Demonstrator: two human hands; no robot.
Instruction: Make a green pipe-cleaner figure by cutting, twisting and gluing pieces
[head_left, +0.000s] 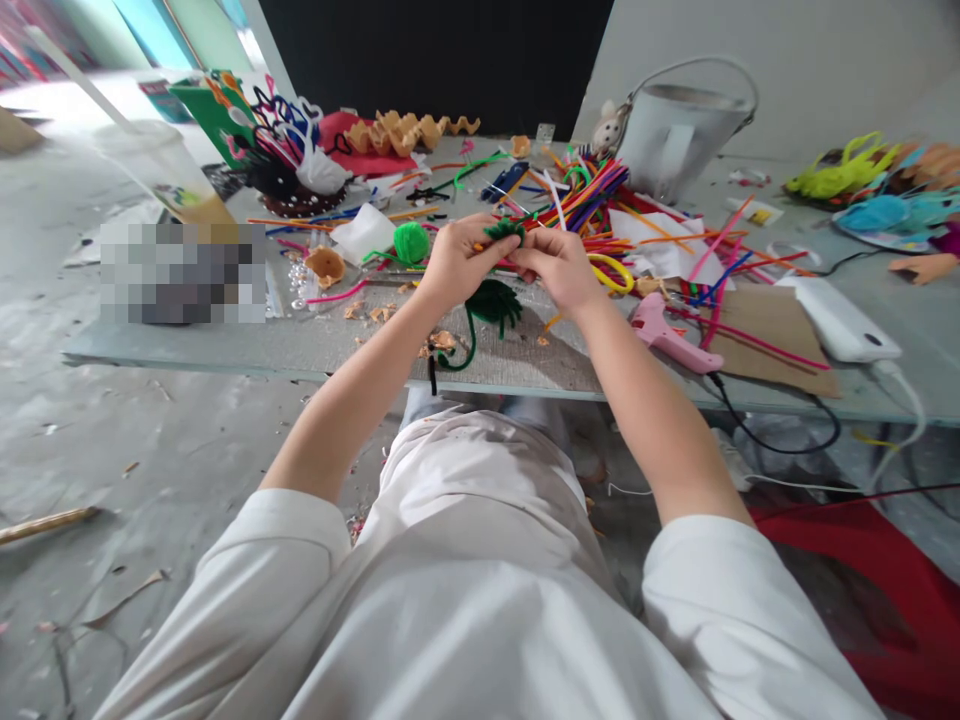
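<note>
My left hand (466, 262) and my right hand (559, 268) meet above the front of the table. Between their fingertips is a dark green bundle of fuzzy pipe cleaner (504, 230), pinched from both sides. Just below, a second dark green pipe cleaner piece (491, 303) with a leaf-like fringe and a long curled stem lies on the table. A bright green ball (411, 242) sits left of my left hand. To the right of my right hand are a yellow loop (613, 273) and a pink glue gun (671, 335).
Loose coloured pipe cleaners (592, 195) are heaped behind my hands. A metal bucket (679, 140) stands at the back right. On the left is a plastic drink cup (165, 180). A white power bank (840, 318) with a cable lies near the front right edge, beside cardboard (780, 345). Another person's hand (922, 268) shows far right.
</note>
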